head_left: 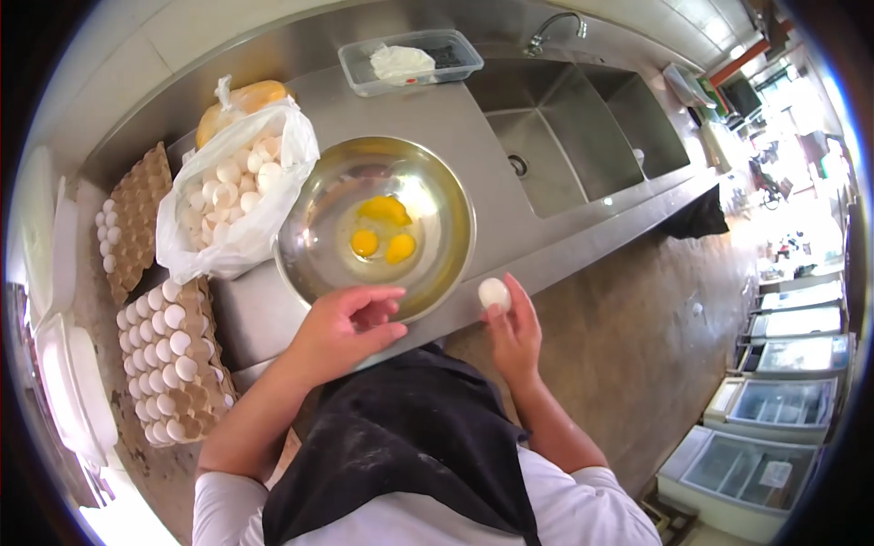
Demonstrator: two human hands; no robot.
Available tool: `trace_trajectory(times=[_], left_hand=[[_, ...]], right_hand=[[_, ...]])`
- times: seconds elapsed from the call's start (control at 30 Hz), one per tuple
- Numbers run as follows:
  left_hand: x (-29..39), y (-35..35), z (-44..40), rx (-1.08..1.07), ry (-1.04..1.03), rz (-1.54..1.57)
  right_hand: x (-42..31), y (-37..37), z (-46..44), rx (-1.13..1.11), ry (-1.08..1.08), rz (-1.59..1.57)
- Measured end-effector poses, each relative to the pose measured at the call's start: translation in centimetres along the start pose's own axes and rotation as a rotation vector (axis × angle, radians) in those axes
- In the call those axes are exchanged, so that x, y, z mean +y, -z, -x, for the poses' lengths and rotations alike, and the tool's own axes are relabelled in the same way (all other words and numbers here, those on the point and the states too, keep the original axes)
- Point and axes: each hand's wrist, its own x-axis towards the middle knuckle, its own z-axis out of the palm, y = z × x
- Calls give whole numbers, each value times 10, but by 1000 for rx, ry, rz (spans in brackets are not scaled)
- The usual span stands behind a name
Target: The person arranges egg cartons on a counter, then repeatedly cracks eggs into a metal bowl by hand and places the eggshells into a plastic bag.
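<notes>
My left hand (350,329) is over the near-left rim of a large steel bowl (442,196), with thumb and fingers apart and nothing seen between them. To the right of the bowl, near the counter's front edge, my right hand (517,335) holds a whole white egg (494,294) in its fingertips. Yellow yolks (385,211) lie in clear egg white inside the bowl. Left of the bowl stands a white plastic bag (187,250) filled with eggshells (228,182). Rows of white eggs (164,350) fill much of a cardboard tray (196,399) at the lower left.
A second egg tray (144,205) leans at the far left. Behind the bag is a yellowish bag (259,94). A clear plastic tub (364,80) with white contents sits at the back, beside a double sink (555,150) and tap (537,41). Glass-topped freezers (760,469) stand at right.
</notes>
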Motion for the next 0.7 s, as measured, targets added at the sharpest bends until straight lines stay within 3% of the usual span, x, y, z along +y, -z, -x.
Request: trace_trajectory(times=[0.03, 0.1, 0.33, 0.7], left_hand=[[3, -2, -5, 14, 1, -1], [12, -6, -18, 37, -164, -162], [13, -8, -34, 206, -255, -350], [1, 1, -46, 194, -323, -632]], right_hand=[[-14, -2, -7, -13, 4, -4], [-41, -8, -24, -415, -515, -563], [-62, -62, -41, -534, -519, -426], [-50, -80, -56, -536, -469, -156]])
